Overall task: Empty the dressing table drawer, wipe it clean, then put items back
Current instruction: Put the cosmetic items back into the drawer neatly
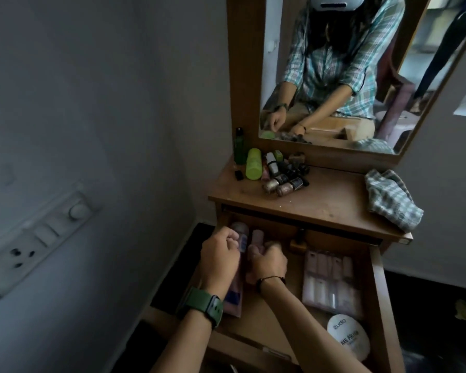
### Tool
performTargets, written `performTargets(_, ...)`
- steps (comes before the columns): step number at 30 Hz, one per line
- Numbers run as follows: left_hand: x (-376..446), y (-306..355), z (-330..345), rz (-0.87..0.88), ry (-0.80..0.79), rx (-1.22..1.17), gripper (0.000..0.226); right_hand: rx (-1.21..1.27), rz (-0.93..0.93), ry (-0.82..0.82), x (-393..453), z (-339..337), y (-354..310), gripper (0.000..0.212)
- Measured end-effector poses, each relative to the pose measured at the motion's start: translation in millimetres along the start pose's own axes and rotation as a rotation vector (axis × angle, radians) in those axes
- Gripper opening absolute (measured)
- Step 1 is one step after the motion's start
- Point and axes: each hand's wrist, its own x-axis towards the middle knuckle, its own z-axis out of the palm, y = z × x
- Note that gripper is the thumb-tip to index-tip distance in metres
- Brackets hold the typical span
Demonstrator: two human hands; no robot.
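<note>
Both forearms reach into open drawer of dressing table. Checked cloth lies on tabletop, R side; bottles clustered top L, below mirror. Left hand w/ green watch curls round pink tube; right hand grips pink bottle. Round white tub in drawer front R.

Bottles cluster at the surface's back left, a cloth at its right; below, the open drawer holds a case and a round pack.
</note>
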Motion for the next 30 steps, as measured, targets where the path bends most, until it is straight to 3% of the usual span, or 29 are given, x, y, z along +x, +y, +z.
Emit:
performTargets(10, -2, -3, -1, 0.010, -0.053, 0.021, 0.018, -0.132, -0.116, 0.046, 10, -2, 14, 0.010)
performTargets(18, -1, -4, 0, 0.013, -0.071, 0.054, 0.017, -0.208, -0.133, -0.012, 6, -9, 16, 0.019)
performTargets(21, -3, -3, 0, 0.034, -0.068, 0.053, 0.017, -0.340, -0.191, -0.086, 0, -21, 11, 0.032)
performTargets(24, -3, 2, -1, 0.077, -0.017, -0.005, 0.015, -0.527, -0.428, -0.059, -12, -39, -1, 0.023)
performTargets(26, 1, 10, -3, 0.157, 0.018, -0.027, 0.016, -0.514, -0.643, 0.021, -19, -57, -17, 0.011)
performTargets(30, 24, 41, -1, 0.372, 0.020, -0.031, 0.024, -0.401, -0.905, 0.268, 1, -97, -55, 0.021)
